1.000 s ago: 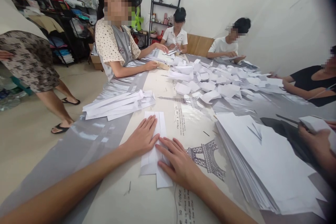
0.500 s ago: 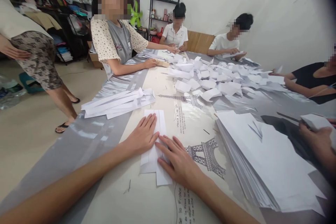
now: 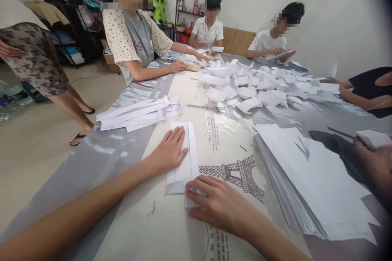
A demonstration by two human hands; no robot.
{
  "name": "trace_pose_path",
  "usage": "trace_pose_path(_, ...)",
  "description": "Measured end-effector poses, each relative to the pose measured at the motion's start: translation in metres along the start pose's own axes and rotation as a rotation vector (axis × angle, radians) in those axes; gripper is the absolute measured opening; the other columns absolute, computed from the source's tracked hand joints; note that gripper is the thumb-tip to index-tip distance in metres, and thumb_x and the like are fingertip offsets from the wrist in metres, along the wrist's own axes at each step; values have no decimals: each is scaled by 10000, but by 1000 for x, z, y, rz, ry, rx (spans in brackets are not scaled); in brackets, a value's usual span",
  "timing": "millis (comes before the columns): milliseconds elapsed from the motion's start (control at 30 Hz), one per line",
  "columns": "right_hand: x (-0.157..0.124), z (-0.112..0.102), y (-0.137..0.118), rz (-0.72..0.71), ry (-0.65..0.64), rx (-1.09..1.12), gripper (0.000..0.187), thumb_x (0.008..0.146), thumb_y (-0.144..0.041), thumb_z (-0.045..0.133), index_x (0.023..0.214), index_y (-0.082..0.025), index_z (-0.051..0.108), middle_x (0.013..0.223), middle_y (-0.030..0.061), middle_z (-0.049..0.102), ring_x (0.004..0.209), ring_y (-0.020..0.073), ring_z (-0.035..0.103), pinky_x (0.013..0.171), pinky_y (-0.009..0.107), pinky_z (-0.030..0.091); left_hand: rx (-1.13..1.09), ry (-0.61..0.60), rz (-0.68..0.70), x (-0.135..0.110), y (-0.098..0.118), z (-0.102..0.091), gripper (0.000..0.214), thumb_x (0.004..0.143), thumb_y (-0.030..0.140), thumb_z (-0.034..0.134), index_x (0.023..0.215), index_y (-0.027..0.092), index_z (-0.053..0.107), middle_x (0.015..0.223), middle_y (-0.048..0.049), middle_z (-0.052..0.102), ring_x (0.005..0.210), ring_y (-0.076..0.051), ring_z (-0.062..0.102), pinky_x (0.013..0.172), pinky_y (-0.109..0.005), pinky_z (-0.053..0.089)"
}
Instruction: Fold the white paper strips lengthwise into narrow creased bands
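A long strip of folded white paper (image 3: 191, 147) lies lengthwise in front of me on the printed tablecloth (image 3: 147, 228), with creases running along it. My left hand (image 3: 170, 149) rests flat on its upper part, fingers stretched out and pressing it down. At the near end, my right hand (image 3: 214, 200) has its fingers bent over the lower right flap, gripping its edge; part of that flap is hidden under the fingers. To the left of the paper lies a loose pile of folded white strips (image 3: 137, 115). A thick stack of white sheets (image 3: 309, 179) lies to the right.
A large heap of folded white paper pieces (image 3: 251, 85) covers the table's far middle. Several people sit or stand around it, handling paper. At the right edge a co-worker's hand (image 3: 375, 159) holds a white paper piece. Another person (image 3: 36, 57) stands at the left.
My right hand has slid down from the middle of the paper to its near end and its fingers have bent around the flap. My left hand stays on the paper.
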State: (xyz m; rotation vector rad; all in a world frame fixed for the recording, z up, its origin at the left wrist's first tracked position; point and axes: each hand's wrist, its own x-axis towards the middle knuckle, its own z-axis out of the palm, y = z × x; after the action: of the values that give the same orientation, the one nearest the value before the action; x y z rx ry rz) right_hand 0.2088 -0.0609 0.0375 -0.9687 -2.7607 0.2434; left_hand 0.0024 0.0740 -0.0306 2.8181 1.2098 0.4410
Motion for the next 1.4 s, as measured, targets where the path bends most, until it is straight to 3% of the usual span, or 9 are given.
trace_pose_path(100, 1, 6, -3, -16, 32, -29, 80, 1003, -203, 608, 979, -174, 679, 1042, 78, 734, 922, 214, 687, 819, 369, 591, 22, -30, -7, 0, 1, -1, 634, 1057, 415, 299, 1582, 66, 234, 1659, -194, 283, 1555, -313, 232, 1261, -472, 198)
trace_pose_path(333, -4, 16, -7, -56, 106, -85, 216, 989, -48, 495, 977, -180, 665, 964, 82, 753, 918, 213, 706, 735, 331, 564, 43, -59, -10, 1, 2, -4, 635, 1063, 419, 285, 1567, 33, 254, 1661, -209, 266, 1559, -319, 215, 1264, -473, 186)
trace_pose_path(533, 1, 18, -6, -24, 86, -155, 191, 925, -57, 513, 868, -192, 636, 860, 58, 729, 709, 193, 621, 568, 320, 499, -4, -24, -13, 1, 1, -2, 637, 1056, 430, 294, 1587, 85, 218, 1657, -193, 288, 1556, -317, 228, 1258, -482, 194)
trace_pose_path(700, 1, 17, -4, -39, 106, -153, 200, 950, -71, 514, 839, -196, 623, 896, 59, 725, 697, 188, 596, 544, 323, 472, -6, -12, -8, 0, 0, 1, 636, 1054, 422, 305, 1589, 89, 220, 1657, -193, 288, 1555, -315, 232, 1259, -476, 193)
trace_pose_path(1000, 4, 7, 0, 4, 59, 43, 177, 989, -103, 477, 946, -184, 629, 996, 70, 731, 871, 207, 657, 729, 339, 562, -17, -1, -9, -1, 0, 1, 634, 1052, 417, 327, 1587, 96, 214, 1654, -188, 299, 1548, -320, 250, 1263, -480, 200)
trace_pose_path(1100, 4, 6, 5, -27, 46, 122, 127, 1019, -226, 526, 1013, -178, 643, 1098, 85, 722, 960, 216, 667, 817, 365, 583, -32, 19, -9, -1, 0, -1, 620, 1057, 432, 326, 1578, 110, 227, 1654, -180, 304, 1547, -317, 256, 1261, -487, 216)
trace_pose_path(1167, 3, 7, 11, -28, 63, 187, 192, 1027, -327, 557, 1111, -181, 651, 1175, 94, 713, 1081, 226, 663, 926, 391, 579, -43, 46, -6, -2, 1, -2, 601, 1061, 451, 329, 1560, 122, 267, 1643, -177, 331, 1542, -312, 272, 1261, -486, 229)
trace_pose_path(1300, 1, 14, 29, 89, 136, 220, 286, 1033, -281, 551, 1296, -199, 625, 1385, 111, 650, 1341, 243, 568, 1102, 439, 516, -49, 64, -1, -4, 2, -3, 563, 1067, 476, 328, 1483, 102, 393, 1574, -199, 437, 1516, -311, 333, 1254, -493, 264)
trace_pose_path(1400, -1, 20, 40, 138, 113, 200, 402, 1037, -242, 536, 1438, -218, 544, 1495, 97, 577, 1445, 250, 471, 1152, 477, 480, -41, 77, -2, -3, 4, -5, 548, 1070, 477, 329, 1428, 83, 464, 1522, -212, 496, 1496, -316, 369, 1238, -487, 306)
